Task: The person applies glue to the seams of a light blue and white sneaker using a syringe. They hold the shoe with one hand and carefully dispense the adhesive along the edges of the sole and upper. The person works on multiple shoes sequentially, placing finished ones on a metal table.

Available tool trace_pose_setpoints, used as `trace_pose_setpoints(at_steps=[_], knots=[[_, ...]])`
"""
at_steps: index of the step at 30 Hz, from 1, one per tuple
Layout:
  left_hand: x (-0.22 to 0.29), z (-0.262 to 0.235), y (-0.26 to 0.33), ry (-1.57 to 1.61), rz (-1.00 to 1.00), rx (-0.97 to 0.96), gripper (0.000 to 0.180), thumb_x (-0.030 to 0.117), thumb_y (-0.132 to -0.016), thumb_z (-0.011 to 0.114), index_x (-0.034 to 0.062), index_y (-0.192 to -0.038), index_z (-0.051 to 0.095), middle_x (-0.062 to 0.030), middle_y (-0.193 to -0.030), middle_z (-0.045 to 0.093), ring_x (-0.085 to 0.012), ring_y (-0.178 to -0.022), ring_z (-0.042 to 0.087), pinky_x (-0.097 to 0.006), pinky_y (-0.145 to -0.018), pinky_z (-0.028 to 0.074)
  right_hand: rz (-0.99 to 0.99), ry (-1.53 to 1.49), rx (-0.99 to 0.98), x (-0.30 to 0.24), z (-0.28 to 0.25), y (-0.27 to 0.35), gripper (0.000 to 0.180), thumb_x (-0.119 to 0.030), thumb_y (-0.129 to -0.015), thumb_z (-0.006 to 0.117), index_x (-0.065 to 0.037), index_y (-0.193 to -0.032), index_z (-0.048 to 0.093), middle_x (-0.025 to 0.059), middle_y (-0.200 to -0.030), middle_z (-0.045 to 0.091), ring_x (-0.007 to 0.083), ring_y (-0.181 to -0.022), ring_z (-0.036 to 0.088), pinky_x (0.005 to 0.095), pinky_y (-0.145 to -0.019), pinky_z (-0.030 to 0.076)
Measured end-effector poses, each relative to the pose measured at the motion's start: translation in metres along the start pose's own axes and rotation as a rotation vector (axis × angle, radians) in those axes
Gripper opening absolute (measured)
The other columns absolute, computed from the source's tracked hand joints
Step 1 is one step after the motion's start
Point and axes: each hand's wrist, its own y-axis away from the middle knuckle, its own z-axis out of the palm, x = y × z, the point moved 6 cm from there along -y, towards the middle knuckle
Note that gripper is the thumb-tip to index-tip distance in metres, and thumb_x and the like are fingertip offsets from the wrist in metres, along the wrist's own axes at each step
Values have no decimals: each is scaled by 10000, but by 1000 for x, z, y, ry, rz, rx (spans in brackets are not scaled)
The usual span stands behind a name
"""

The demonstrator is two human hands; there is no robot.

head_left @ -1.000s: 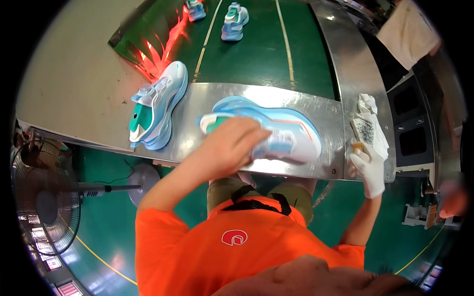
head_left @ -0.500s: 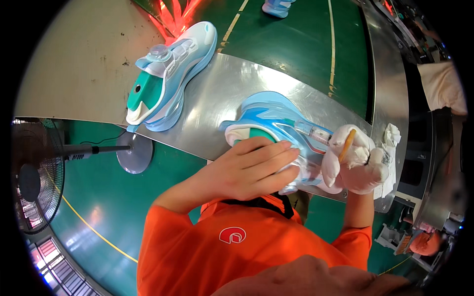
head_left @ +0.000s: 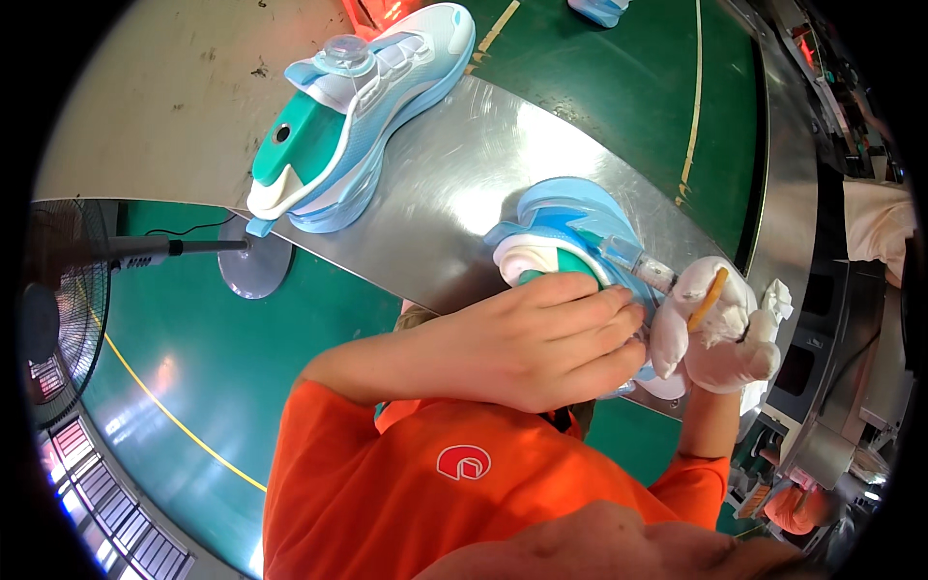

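Observation:
A light-blue and white sneaker (head_left: 572, 206) lies tilted on its side on a metal ledge, its blue sole facing away from me. My bare left hand (head_left: 546, 343) is closed over its upper, fingers pressed together. A green insert shows at its opening. My right hand (head_left: 710, 324), in a white glove with a yellow-brown strip across it, is wrapped round a clear syringe (head_left: 654, 274). The syringe's narrow end points at the seam between sole and upper; whether it touches is unclear. Farther left stands a matching sneaker (head_left: 396, 101) with a green shoe last (head_left: 302, 140) inside.
The metal ledge (head_left: 454, 174) borders a green conveyor belt (head_left: 619, 97), where part of another blue shoe (head_left: 601, 10) shows. White crumpled paper (head_left: 776, 300) lies right of my glove. A fan (head_left: 68, 309) stands on the left; a beige panel (head_left: 174, 106) fills the upper left.
The view has shifted. My left hand and the held sneaker appear farther right. The syringe tip sits slightly closer to the sneaker's heel. Both hands keep their hold.

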Motion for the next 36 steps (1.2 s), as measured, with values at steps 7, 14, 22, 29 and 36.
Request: trace_pose_setpoints(at_steps=[7, 14, 22, 29, 36], knots=[[0, 2, 0, 0, 14, 8, 208, 120, -817, 641, 53, -1014, 643, -114, -1081, 669, -228, -1011, 657, -301, -783, 483, 23, 36, -5, -2, 0, -2, 1054, -694, -507, 808, 148, -1078, 532, 166, -791, 640, 239, -560, 636, 466, -1123, 344], [0, 3, 2, 14, -12, -26, 214, 127, -821, 643, 56, -1023, 640, -121, -1102, 672, -232, -1007, 659, -304, -763, 482, -14, 101, -41, -10, 6, -3, 879, -611, -675, 736, 161, -1044, 536, 117, -663, 584, 221, -526, 608, 493, -1134, 331], [2, -1, 6, -32, -39, -51, 244, 108, -803, 672, 94, -1043, 635, -88, -1163, 671, -213, -1080, 636, -298, -818, 478, -36, 119, -59, -17, -1, 1, 881, -602, -700, 717, 190, -1041, 536, 146, -642, 575, 213, -493, 582, 411, -887, 520], [4, -3, 1, -60, -74, -164, 214, 85, -791, 680, 123, -1000, 657, -67, -1147, 687, -196, -1079, 643, -281, -847, 473, 38, 124, 17, -18, -11, 10, 981, -658, -603, 793, 179, -1047, 537, 170, -644, 587, 207, -495, 586, 267, -424, 466], [6, -2, 3, -61, -95, -154, 174, 81, -772, 696, 120, -939, 667, -69, -1076, 713, -204, -992, 679, -272, -809, 497, 69, 148, 60, -22, -18, 18, 977, -648, -612, 785, 179, -1069, 538, 161, -664, 590, 193, -535, 598, 269, -487, 496]])
